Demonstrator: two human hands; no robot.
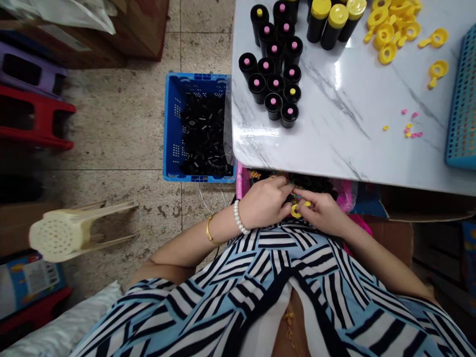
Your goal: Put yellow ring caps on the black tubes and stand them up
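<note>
My left hand, with a pearl bracelet at its wrist, is bent over a pink-lined container below the table edge. Its fingertips are partly hidden, and what they pinch is too small to make out. Close beside it, my right hand has its fingers closed on a yellow ring piece. Small multicoloured bits and black parts lie in the container under both hands. On the table stand several black cylinders with pink or yellow pegs in their tops. Loose yellow ring pieces are piled farther back.
The marble-patterned table has small pink and yellow pegs and a teal basket at right. A blue crate of black parts is on the floor at left, near a cream stool. Yellow-topped cylinders stand at the back.
</note>
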